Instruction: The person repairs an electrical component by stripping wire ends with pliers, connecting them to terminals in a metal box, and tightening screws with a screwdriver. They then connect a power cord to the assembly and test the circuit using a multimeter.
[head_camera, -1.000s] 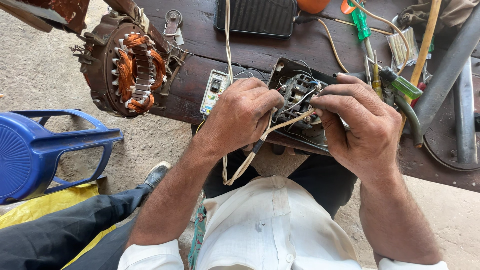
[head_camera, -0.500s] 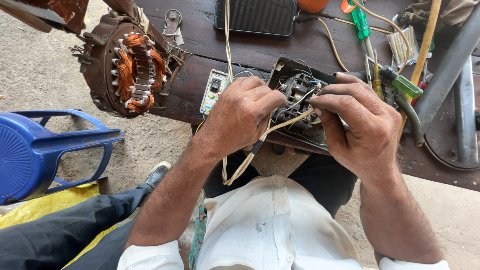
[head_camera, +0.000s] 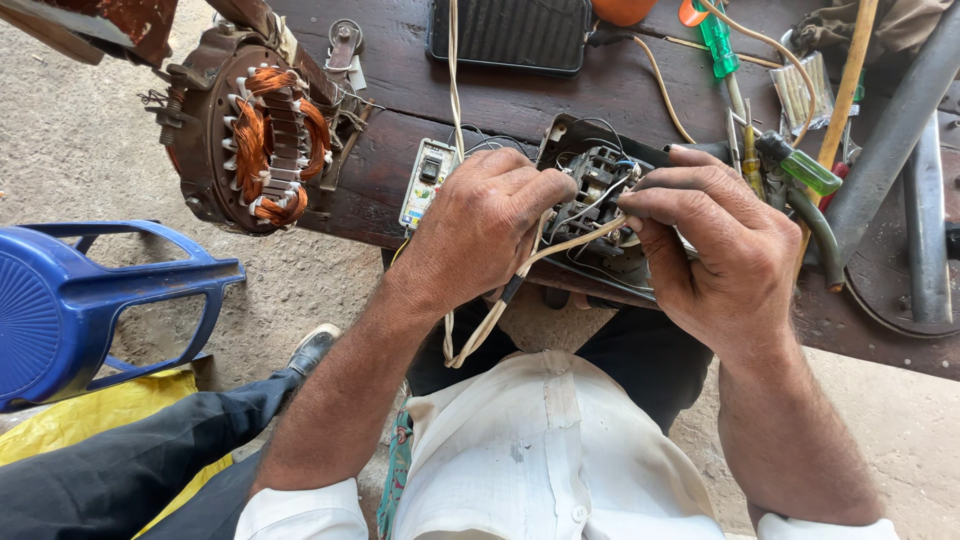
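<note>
My left hand (head_camera: 485, 225) is curled against the left side of an opened black electrical unit (head_camera: 600, 190) full of small wires at the front edge of a dark wooden bench (head_camera: 500, 100). A cream cable (head_camera: 500, 305) runs from between my hands and loops down below the bench. My right hand (head_camera: 715, 240) pinches that cable's end and a thin wire at the unit's right side. Both hands cover much of the unit's inside.
A motor stator with copper windings (head_camera: 265, 135) hangs at the bench's left end. A white switch plate (head_camera: 428, 180), a black finned box (head_camera: 510, 35), green-handled screwdrivers (head_camera: 800, 165) and grey pipes (head_camera: 890, 130) lie on the bench. A blue plastic chair (head_camera: 70, 310) stands left.
</note>
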